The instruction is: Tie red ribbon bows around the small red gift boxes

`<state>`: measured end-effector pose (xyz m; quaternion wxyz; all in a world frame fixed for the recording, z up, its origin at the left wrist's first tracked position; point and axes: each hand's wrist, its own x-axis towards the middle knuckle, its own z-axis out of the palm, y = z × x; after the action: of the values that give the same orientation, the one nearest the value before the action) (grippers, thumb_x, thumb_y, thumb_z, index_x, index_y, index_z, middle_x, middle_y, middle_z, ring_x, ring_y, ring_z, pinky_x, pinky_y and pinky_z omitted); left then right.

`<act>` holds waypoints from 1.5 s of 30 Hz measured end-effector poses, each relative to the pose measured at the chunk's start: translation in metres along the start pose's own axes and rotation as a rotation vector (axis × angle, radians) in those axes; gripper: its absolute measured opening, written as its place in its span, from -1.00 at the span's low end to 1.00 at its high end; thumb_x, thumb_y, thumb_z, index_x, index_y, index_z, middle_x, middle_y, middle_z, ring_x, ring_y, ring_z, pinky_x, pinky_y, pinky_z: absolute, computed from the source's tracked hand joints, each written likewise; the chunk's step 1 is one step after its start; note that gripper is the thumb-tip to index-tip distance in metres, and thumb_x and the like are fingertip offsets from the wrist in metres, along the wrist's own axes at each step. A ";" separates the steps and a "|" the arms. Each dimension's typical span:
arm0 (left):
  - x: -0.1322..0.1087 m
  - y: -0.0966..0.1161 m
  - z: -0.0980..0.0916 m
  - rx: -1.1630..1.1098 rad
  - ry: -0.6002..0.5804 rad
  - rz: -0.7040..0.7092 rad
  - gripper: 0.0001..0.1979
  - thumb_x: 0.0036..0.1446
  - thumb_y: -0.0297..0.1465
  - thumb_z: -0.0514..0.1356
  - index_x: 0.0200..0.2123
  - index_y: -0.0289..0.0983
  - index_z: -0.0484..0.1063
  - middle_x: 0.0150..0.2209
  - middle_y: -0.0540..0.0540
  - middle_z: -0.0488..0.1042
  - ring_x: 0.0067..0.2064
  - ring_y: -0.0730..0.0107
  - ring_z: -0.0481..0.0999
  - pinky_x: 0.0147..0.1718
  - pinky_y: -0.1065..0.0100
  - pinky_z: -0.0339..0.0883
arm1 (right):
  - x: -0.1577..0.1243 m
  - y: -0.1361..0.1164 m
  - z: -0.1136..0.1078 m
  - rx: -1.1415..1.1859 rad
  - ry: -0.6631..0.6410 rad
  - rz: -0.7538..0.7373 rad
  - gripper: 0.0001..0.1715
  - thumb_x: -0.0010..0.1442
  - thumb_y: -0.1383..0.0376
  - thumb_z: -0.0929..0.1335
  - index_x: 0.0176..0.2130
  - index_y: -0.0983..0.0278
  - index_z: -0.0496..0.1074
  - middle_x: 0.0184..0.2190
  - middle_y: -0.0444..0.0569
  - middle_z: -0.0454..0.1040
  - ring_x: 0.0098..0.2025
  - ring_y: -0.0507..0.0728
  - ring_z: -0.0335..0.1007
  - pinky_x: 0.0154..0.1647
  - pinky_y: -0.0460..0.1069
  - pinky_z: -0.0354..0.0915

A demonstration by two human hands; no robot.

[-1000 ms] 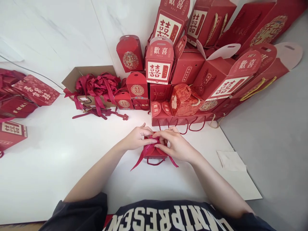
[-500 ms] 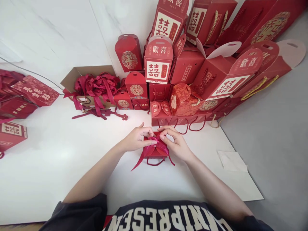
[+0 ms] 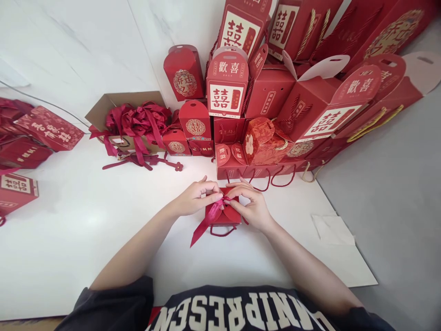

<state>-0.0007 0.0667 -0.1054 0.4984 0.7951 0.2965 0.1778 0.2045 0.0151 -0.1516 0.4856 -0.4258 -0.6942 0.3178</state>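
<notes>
A small red gift box with a dark red cord handle stands on the white table before me. Over its top runs a shiny crimson ribbon, one tail hanging off to the lower left. My left hand pinches the ribbon between thumb and fingers at the box's upper left. From the other side my right hand pinches the ribbon too, close to the left fingertips. The fingers partly cover the crossing of the ribbon and the back of the box.
Behind the hands rise stacked red gift boxes, some with cord handles. A cardboard box heaped with crimson ribbons stands at the back left, with flower-ended strips before it. More red packages lie far left; a white sheet lies right.
My right hand has drawn its fingers onto the ribbon, and the ribbon part that lay over the box's right front is now gathered near the fingertips. The left hand has barely moved.
</notes>
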 end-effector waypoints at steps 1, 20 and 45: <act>0.000 -0.001 0.001 -0.027 0.003 -0.007 -0.74 0.31 -0.25 0.04 -0.35 -0.28 0.32 -0.33 -0.04 0.61 -0.26 0.42 0.57 0.33 -0.01 -0.45 | 0.000 0.001 -0.002 -0.041 -0.022 -0.050 -0.94 0.21 0.31 0.38 -0.33 0.14 0.48 -0.27 -0.08 0.59 -0.02 0.17 0.46 0.30 0.27 -0.02; -0.005 0.018 0.010 0.268 0.112 0.004 -0.87 0.07 -0.40 0.20 -0.31 -0.23 0.28 -0.32 0.07 0.44 -0.27 0.47 0.47 0.33 -0.03 -0.19 | 0.007 -0.005 -0.018 -0.119 -0.268 -0.189 -0.87 0.27 0.35 0.32 -0.21 0.15 0.46 -0.21 -0.10 0.58 -0.06 0.10 0.48 0.30 0.23 0.03; -0.011 0.001 0.030 0.819 0.420 0.482 -0.88 0.15 -0.57 0.12 -0.34 -0.24 0.35 -0.33 -0.04 0.49 -0.29 0.39 0.47 -0.26 0.34 0.38 | 0.005 -0.002 -0.013 0.033 -0.210 0.077 -0.77 0.29 0.25 0.31 -0.08 0.10 0.51 0.10 -0.01 0.38 0.22 0.17 0.23 0.26 0.14 0.14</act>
<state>0.0088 0.0385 -0.1178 0.0212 0.9177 0.2441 0.3127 0.2159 0.0195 -0.1436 0.4044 -0.4086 -0.7190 0.3906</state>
